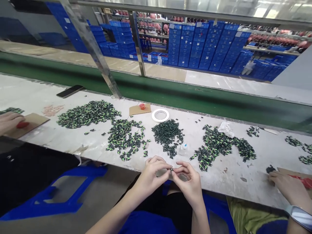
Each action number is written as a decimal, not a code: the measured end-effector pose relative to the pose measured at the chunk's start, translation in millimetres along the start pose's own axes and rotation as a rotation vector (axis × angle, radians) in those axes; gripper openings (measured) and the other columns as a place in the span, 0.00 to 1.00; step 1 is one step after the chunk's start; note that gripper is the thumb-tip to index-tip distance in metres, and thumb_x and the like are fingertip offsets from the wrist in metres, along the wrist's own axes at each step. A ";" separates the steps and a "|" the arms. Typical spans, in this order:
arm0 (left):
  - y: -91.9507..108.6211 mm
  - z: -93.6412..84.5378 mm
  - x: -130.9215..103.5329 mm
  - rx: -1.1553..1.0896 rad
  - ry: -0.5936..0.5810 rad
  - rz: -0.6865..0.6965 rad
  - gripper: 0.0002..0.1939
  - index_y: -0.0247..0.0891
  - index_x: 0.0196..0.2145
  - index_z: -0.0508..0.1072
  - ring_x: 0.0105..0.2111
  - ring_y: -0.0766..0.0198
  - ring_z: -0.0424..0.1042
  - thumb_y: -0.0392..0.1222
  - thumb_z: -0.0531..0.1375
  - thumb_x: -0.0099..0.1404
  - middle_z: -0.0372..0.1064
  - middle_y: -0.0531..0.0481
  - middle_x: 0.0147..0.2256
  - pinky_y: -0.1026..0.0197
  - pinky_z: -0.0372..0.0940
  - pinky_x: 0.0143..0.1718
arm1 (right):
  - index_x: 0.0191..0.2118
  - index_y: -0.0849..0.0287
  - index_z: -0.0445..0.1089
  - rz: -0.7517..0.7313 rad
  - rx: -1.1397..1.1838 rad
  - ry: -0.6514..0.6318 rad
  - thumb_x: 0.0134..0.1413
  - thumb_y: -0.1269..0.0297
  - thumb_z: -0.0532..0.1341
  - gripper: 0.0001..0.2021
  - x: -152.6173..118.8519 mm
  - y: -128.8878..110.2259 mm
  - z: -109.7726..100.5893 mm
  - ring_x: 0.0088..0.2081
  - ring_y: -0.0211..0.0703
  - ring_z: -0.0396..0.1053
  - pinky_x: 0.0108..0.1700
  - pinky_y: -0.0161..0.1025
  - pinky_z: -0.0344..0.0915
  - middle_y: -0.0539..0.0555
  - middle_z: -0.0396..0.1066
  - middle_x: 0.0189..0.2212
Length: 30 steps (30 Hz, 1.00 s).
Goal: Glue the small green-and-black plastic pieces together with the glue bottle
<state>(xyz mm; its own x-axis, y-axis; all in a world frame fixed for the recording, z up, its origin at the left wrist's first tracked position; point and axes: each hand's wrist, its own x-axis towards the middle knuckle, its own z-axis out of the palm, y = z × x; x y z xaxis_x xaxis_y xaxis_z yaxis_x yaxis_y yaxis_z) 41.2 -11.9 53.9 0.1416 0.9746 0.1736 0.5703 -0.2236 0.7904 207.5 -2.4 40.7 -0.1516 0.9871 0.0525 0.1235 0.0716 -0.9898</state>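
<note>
My left hand and my right hand meet at the table's front edge, fingertips pinched together. Between them is a small dark part, mostly covered by the fingers, so its exact kind cannot be made out. Straight ahead lies a heap of small plain dark pieces, with a small clear bottle with a blue tip at its right. Black-and-green small parts are spread to the left, and another pile of black-and-green parts lies to the right.
Behind the heaps are a white tape roll and a cardboard piece bearing a red cap. A phone lies far left. Co-workers' hands work at both sides. Metal posts rise beyond; blue crates stand behind.
</note>
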 end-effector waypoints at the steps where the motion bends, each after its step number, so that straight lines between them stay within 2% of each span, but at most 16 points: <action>1: -0.5 1.0 -1.1 0.003 0.004 -0.011 0.07 0.43 0.35 0.79 0.38 0.58 0.72 0.36 0.62 0.59 0.76 0.50 0.32 0.51 0.61 0.46 | 0.40 0.57 0.69 -0.007 -0.017 -0.010 0.47 0.65 0.65 0.12 -1.7 -0.8 0.5 0.29 0.43 0.76 0.35 0.38 0.75 0.51 0.76 0.26; 4: -2.5 0.8 -4.0 0.005 0.007 -0.036 0.07 0.43 0.33 0.79 0.38 0.57 0.72 0.35 0.63 0.57 0.76 0.50 0.31 0.51 0.61 0.45 | 0.40 0.57 0.69 -0.010 -0.041 -0.020 0.47 0.66 0.65 0.12 -5.8 -1.1 6.8 0.28 0.42 0.76 0.35 0.38 0.75 0.51 0.76 0.26; 7: -4.1 -6.5 -6.1 -0.010 0.010 -0.038 0.07 0.43 0.33 0.79 0.38 0.57 0.72 0.34 0.62 0.57 0.76 0.50 0.31 0.51 0.61 0.45 | 0.38 0.57 0.68 -0.023 -0.054 0.073 0.46 0.67 0.65 0.11 -8.3 -1.1 19.3 0.27 0.41 0.75 0.35 0.38 0.74 0.50 0.75 0.25; 9: -5.6 -13.9 -7.8 -0.029 0.012 -0.020 0.07 0.43 0.33 0.79 0.38 0.57 0.72 0.34 0.61 0.58 0.76 0.50 0.31 0.52 0.62 0.45 | 0.37 0.57 0.68 -0.040 -0.063 0.125 0.45 0.67 0.65 0.10 -10.1 -3.0 28.8 0.27 0.40 0.74 0.35 0.38 0.74 0.50 0.75 0.24; 13: -11.8 -23.2 -13.6 -0.068 -0.008 0.044 0.07 0.43 0.33 0.78 0.38 0.57 0.71 0.34 0.61 0.59 0.76 0.50 0.30 0.52 0.62 0.44 | 0.37 0.58 0.69 -0.042 -0.101 0.149 0.45 0.67 0.65 0.10 -16.6 -11.4 43.4 0.26 0.39 0.73 0.33 0.36 0.73 0.50 0.75 0.24; 16: -21.3 -21.7 -16.9 -0.096 -0.088 0.087 0.08 0.43 0.35 0.78 0.39 0.57 0.72 0.36 0.60 0.61 0.77 0.49 0.31 0.52 0.62 0.45 | 0.34 0.59 0.72 -0.028 -0.182 0.118 0.46 0.68 0.63 0.06 -22.6 -16.1 43.3 0.26 0.40 0.74 0.31 0.35 0.72 0.51 0.75 0.25; 18: -31.1 -21.6 -14.7 -0.096 -0.142 0.105 0.11 0.43 0.42 0.76 0.40 0.57 0.73 0.37 0.58 0.62 0.77 0.49 0.35 0.50 0.61 0.48 | 0.30 0.58 0.73 -0.021 -0.250 0.082 0.45 0.69 0.62 0.04 -24.1 -15.5 34.4 0.27 0.41 0.74 0.32 0.36 0.72 0.52 0.75 0.26; 19: -37.1 -23.4 -11.4 -0.081 -0.151 0.110 0.14 0.43 0.46 0.74 0.42 0.56 0.72 0.37 0.58 0.63 0.77 0.49 0.37 0.49 0.60 0.50 | 0.29 0.58 0.74 -0.012 -0.283 0.105 0.44 0.68 0.62 0.04 -23.3 -14.1 27.2 0.27 0.42 0.74 0.31 0.37 0.72 0.52 0.75 0.26; 21: -50.2 -31.3 0.5 -0.009 -0.116 0.112 0.16 0.43 0.51 0.71 0.45 0.55 0.71 0.38 0.56 0.65 0.76 0.47 0.41 0.46 0.58 0.53 | 0.28 0.58 0.75 0.019 -0.361 0.309 0.43 0.64 0.63 0.05 -18.3 -9.8 8.3 0.27 0.44 0.73 0.32 0.40 0.72 0.54 0.76 0.26; 23: -62.5 -43.3 18.1 0.116 -0.040 0.095 0.15 0.42 0.48 0.72 0.48 0.53 0.69 0.37 0.52 0.67 0.76 0.46 0.44 0.44 0.56 0.53 | 0.29 0.59 0.75 0.029 -0.425 0.569 0.44 0.58 0.62 0.10 -9.2 -5.7 -12.5 0.28 0.46 0.73 0.34 0.44 0.72 0.56 0.76 0.27; 24: -67.4 -49.4 27.9 0.187 -0.002 0.084 0.14 0.42 0.46 0.73 0.49 0.51 0.68 0.36 0.51 0.67 0.75 0.45 0.45 0.44 0.55 0.53 | 0.29 0.59 0.74 0.030 -0.447 0.660 0.44 0.55 0.62 0.12 -4.1 -4.5 -22.0 0.29 0.47 0.73 0.36 0.46 0.72 0.57 0.75 0.27; 25: -71.1 -54.8 37.6 0.256 0.021 0.079 0.15 0.42 0.45 0.74 0.49 0.51 0.67 0.35 0.51 0.67 0.75 0.45 0.45 0.44 0.55 0.52 | 0.30 0.60 0.74 0.023 -0.462 0.733 0.43 0.53 0.62 0.14 0.9 -3.9 -30.0 0.30 0.49 0.73 0.37 0.48 0.72 0.58 0.75 0.28; 27: -74.9 -61.8 54.1 0.373 0.012 0.074 0.15 0.41 0.43 0.75 0.49 0.49 0.67 0.32 0.51 0.66 0.75 0.43 0.44 0.45 0.55 0.52 | 0.33 0.60 0.75 -0.011 -0.536 0.854 0.42 0.49 0.62 0.19 8.4 -3.8 -39.7 0.39 0.53 0.73 0.41 0.50 0.71 0.62 0.74 0.38; 30: -74.0 -63.3 67.8 0.494 -0.083 0.033 0.15 0.39 0.42 0.76 0.47 0.48 0.67 0.32 0.51 0.65 0.76 0.41 0.41 0.46 0.56 0.49 | 0.39 0.58 0.76 -0.054 -0.670 0.967 0.45 0.46 0.62 0.22 12.2 -1.1 -37.1 0.48 0.55 0.68 0.45 0.50 0.69 0.63 0.70 0.47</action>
<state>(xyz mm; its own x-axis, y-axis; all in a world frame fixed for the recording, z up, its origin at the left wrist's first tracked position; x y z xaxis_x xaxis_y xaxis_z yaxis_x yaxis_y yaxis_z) -42.6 71.5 44.4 0.2184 0.9670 0.1310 0.8767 -0.2534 0.4088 242.0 14.9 47.3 0.5991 0.6578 0.4564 0.6740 -0.1066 -0.7310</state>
